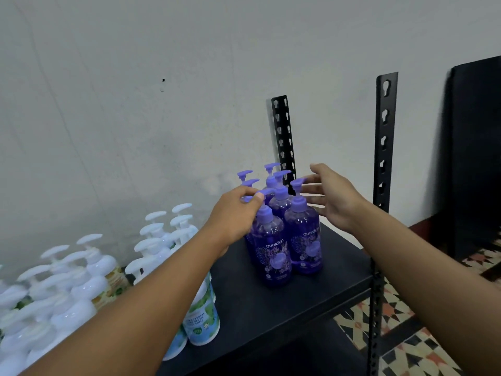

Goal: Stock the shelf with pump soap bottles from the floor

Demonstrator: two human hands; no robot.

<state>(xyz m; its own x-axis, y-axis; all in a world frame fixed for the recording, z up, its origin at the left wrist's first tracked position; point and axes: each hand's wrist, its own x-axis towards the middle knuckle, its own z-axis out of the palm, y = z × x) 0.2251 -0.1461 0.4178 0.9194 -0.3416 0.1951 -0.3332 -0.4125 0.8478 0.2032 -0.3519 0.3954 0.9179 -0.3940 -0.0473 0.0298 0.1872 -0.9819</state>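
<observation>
Pale grey wall [135,104] backs a black metal shelf [298,308] with slotted uprights [383,147]; patterned tile floor [406,335] shows at the right. Purple pump soap bottles [303,240] stand upright in a tight cluster at the shelf's rear right, and white pump bottles [89,280] fill the left. The left hand [235,215] curls its fingers [244,191] and thumb onto the front-left purple bottle's pump head [267,192]. The right hand [336,196] sits just beside the cluster, fingers straight and spread apart, gripping nothing.

I get soft, flat, rather dim light, cool in cast. Small glints sit on the translucent purple plastic pump bottles [273,240]; white plastic pump bottles [86,289] near left blur.
</observation>
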